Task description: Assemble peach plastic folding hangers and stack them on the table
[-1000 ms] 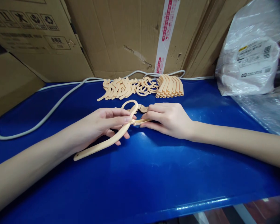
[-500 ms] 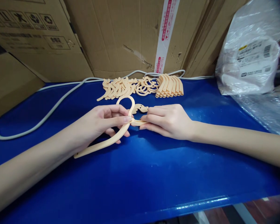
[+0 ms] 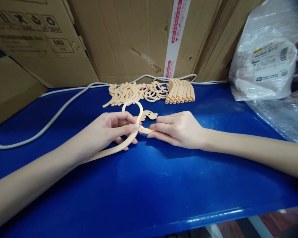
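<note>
My left hand (image 3: 106,127) is closed on a part-built beige plastic folding hanger, thumb and fingers pinching it where the round hook (image 3: 141,110) meets a long curved arm (image 3: 118,148). That arm slants down to the left, and its far end is hidden behind my left wrist. A second hanger arm (image 3: 146,130) runs right from the joint, with my right hand (image 3: 181,130) closed around its other end; most of it is covered by the fingers. Just behind the hands, a curved beige piece with small holes (image 3: 151,115) is partly hidden by my left fingers.
Along the back of the blue table (image 3: 149,198) lie a pile of wavy beige pieces (image 3: 125,94), a pile of hooks (image 3: 152,94) and a row of hollow arms (image 3: 181,91). A white cable (image 3: 62,112), cardboard boxes (image 3: 129,43) and a plastic-wrapped bundle (image 3: 268,72) surround them.
The hanger has turned slightly: the left arm's tip has gone behind my wrist, and the right arm shows a flat face where its groove was visible. Both hands keep their hold.
</note>
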### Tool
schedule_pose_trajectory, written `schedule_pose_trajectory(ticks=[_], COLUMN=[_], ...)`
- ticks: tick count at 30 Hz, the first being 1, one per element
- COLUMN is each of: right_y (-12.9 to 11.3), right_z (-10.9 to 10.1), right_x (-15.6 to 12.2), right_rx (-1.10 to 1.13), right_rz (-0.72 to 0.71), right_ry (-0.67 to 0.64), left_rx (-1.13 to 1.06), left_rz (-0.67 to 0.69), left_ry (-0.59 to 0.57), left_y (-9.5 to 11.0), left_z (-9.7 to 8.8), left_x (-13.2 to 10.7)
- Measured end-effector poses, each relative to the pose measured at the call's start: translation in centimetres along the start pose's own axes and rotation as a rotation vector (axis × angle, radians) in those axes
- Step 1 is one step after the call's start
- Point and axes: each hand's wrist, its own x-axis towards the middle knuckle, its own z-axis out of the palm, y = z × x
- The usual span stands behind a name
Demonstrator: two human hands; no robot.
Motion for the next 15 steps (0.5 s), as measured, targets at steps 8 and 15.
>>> schedule_pose_trajectory(ticks=[8, 15], right_y=[0.01, 0.07], right_z=[-0.24, -0.26], right_x=[0.01, 0.06], right_rx=[0.002, 0.023], right_rz=[0.044, 0.053], right_ry=[-0.028, -0.046], left_rx=[0.05, 0.119], left_rz=[0.041, 0.077], left_ry=[0.057, 0.023], left_y=[0.0, -0.37], left_z=[0.3, 0.03], left_x=[0.1, 0.25])
